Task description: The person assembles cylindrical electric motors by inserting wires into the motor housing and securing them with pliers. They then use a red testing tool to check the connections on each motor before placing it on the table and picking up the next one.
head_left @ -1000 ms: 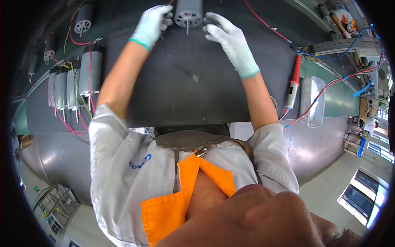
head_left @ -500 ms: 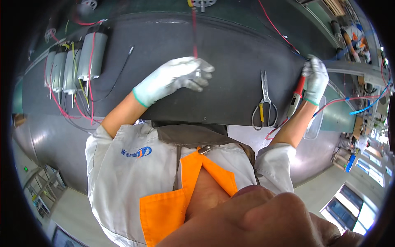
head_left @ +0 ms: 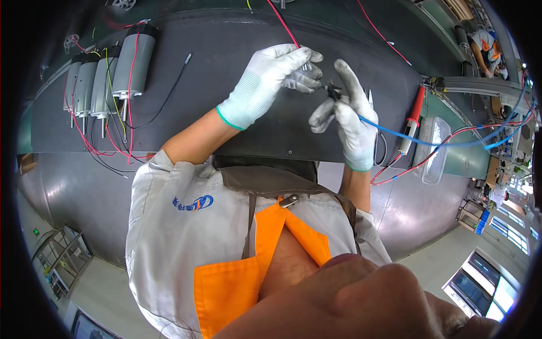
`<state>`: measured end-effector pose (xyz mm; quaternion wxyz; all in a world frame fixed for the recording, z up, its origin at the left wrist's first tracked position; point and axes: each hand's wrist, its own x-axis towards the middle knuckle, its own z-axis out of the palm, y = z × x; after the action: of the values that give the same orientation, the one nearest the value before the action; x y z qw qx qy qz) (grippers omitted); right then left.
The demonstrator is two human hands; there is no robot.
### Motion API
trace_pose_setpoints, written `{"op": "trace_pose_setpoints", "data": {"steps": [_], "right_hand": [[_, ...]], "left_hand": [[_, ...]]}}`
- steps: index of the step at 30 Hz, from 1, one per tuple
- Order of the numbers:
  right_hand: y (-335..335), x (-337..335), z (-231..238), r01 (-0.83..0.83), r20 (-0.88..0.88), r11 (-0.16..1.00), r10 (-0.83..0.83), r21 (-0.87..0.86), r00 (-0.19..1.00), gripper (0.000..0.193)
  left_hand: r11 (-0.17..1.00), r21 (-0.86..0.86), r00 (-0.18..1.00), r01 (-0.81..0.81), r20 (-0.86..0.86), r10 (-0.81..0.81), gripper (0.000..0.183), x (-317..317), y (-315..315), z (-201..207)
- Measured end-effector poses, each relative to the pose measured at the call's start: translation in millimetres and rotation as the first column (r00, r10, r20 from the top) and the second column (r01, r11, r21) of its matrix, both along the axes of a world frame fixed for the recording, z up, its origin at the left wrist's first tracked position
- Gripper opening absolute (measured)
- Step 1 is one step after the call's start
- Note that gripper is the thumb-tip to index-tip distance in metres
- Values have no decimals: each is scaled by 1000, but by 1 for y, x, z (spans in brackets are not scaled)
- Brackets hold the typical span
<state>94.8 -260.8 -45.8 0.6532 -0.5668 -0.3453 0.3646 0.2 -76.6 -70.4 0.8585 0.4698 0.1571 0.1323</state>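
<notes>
My left hand, in a white glove, is closed round the lower ends of a red wire and a black wire beside it. Bright metal tips show at its fingers. My right hand, also gloved, grips a small black fitting at the end of a blue hose. The fitting points toward the wire ends, a short gap from my left fingers; its exact kind cannot be made out. Behind my right hand, scissors are mostly hidden.
Several grey cylindrical motors with loose wires stand at the left. A red-handled tool with a cable lies right of my right hand, beside a clear plastic tray. The dark tabletop ends near my body.
My right hand has left the red-handled tool, moved left and now holds the black fitting on the blue hose. My left hand has shifted up and right with the wires.
</notes>
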Motion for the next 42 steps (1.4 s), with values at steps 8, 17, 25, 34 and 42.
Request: {"op": "trace_pose_setpoints", "data": {"steps": [8, 17, 25, 34, 42], "right_hand": [[21, 1, -15, -38, -93, 991, 50, 132, 994, 81], [29, -6, -10, -34, -65, 990, 43, 136, 997, 81], [44, -14, -20, 123, -142, 989, -111, 76, 984, 73], [-170, 131, -61, 946, 964, 189, 48, -264, 260, 38], [-58, 105, -38, 642, 506, 719, -463, -266, 728, 48]], "left_hand": [[993, -15, 993, -119, -16, 119, 32, 0, -6, 15], [994, -10, 993, -108, -47, 107, 29, -7, -7, 14], [974, -226, 997, -10, 75, 28, 30, -7, -2, 7], [910, -411, 982, -47, 145, 117, 29, -11, 25, -30], [934, -328, 967, -143, 153, 202, 25, -19, 28, -15]]}}
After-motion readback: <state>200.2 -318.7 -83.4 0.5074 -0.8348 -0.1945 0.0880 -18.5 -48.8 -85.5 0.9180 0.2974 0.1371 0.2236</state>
